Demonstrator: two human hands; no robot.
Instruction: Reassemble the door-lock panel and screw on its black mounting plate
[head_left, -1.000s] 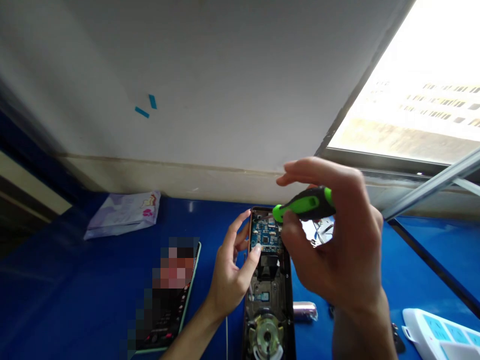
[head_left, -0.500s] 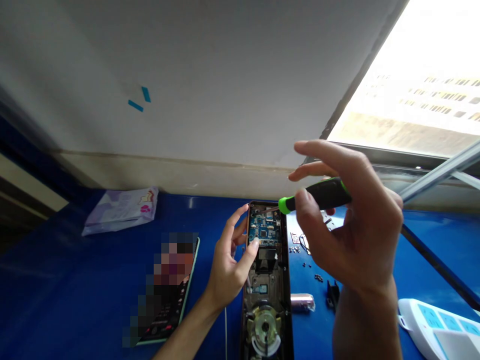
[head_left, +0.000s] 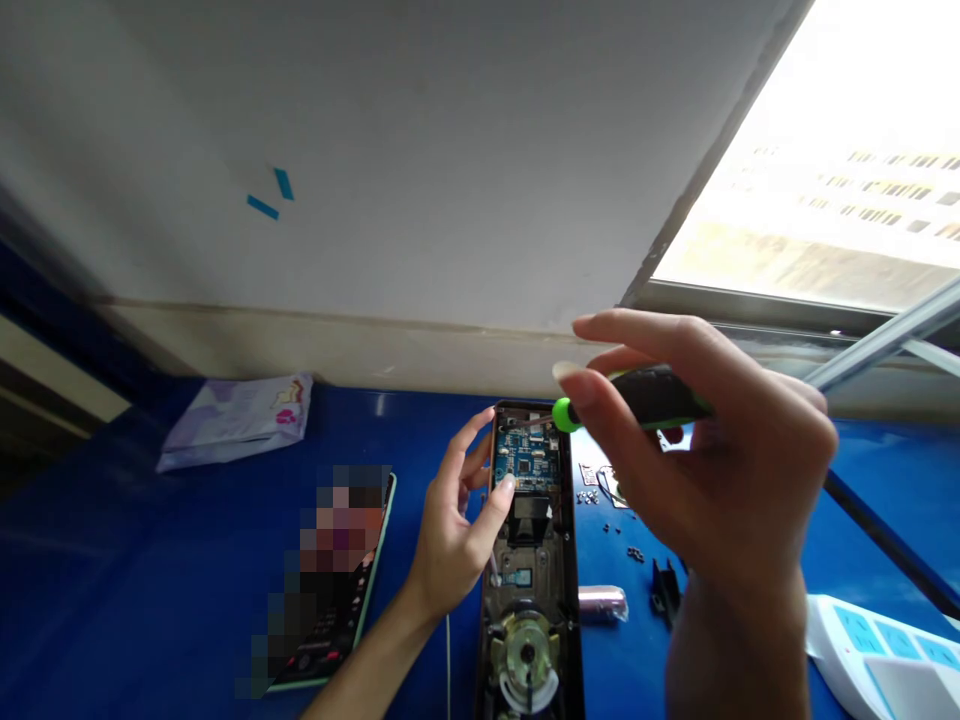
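Left hand (head_left: pixel 459 540): gripping the open casing (head_left: pixel 555 553) by its left edge, thumb on the circuit board (head_left: pixel 534 463)
Right hand (head_left: pixel 727 465): grasping the screwdriver (head_left: pixel 649 392), shaft over the circuit board's top
Casing: there over the blue tabletop (head_left: pixel 150 560), beside the pink cylinder (head_left: pixel 602 604)

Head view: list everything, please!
Long casing: one, brown, centre
Circuit board: one, blue, inside casing
Screwdriver: one, black-green, centre
Wrapped cylinder: one, pink, right
Tiny parts: several, dark, right
Plastic piece: one, black, right
Power strip: one, white, lower right
Phone: one, green-edged, left
Flat packet: one, lilac, back left
Tape strips: two, blue, wall
Tabletop: one, blue, beneath
Window: one, white, right
Metal bar: one, silver, right
Left hand: one, bare, on casing
Right hand: one, bare, on screwdriver
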